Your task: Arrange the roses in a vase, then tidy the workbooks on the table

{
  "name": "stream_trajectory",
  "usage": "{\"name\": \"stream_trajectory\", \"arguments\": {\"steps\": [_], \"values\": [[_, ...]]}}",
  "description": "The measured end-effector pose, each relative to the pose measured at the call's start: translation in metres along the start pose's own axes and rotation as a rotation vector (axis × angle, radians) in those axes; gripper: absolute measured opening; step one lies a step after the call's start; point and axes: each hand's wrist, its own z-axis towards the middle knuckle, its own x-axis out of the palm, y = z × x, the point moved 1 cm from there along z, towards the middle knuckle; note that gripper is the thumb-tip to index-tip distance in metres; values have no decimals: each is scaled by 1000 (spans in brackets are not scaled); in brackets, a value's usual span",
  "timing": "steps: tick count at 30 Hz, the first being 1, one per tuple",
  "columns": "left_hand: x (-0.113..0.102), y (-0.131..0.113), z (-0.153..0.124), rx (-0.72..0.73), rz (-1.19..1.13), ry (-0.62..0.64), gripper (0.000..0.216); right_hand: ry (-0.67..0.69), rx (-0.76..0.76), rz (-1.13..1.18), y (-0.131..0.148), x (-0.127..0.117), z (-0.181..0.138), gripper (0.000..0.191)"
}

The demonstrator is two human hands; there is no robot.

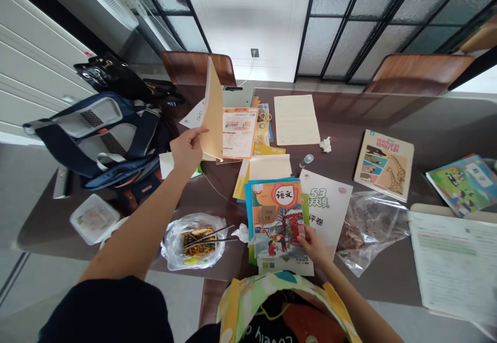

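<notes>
Manila folder (213, 111) up on its edge at upper centre of the frame, long axis running nearly straight up and down with a slight lean, top end aimed at the far side of the desk (337, 125)! Left hand (188, 149) right beside it, fingers (200, 133) extended and loosely apart, reaching for the folder's face, no pinch that I can see. Down at lower centre, right hand (313, 244) has its fingers (302, 233) curled on the right edge of a Chinese-language textbook (275, 219), lying flat on a blue book (247, 211), long axis pointing away from the person. Crowding the folder: an orange-printed sheet (239, 132) just behind it, a navy backpack (97, 138) off to the left. Between the arms, a plastic bag of noodles (196, 242) with chopsticks (209, 235) across it. Over on the right, a giraffe-cover book (383, 164) and a clear plastic bag (368, 229). A strip of dark desk runs between that book and a cream sheet (295, 119), and the far edge stops at wooden chair backs (196, 69).
</notes>
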Motion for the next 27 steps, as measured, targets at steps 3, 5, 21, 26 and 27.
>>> {"name": "stream_trajectory", "arguments": {"steps": [3, 5, 21, 26, 27], "values": [[-14, -39, -42, 202, 49, 10, 34, -156, -71, -151, 28, -2, 1, 52], [-20, -65, -83, 347, 60, 53, 39, -75, -120, 46, 59, 1, 9, 59], [49, -115, -292, 817, -261, 618, 45, 353, -214, 515, 104, -1, 9, 71], [61, -107, -299, 556, -365, 829, 50, 205, -221, 235, 51, -3, 17, 56], [65, -101, -299, 476, -336, 799, 50, 182, -211, 154, 42, -3, 18, 55]]}}
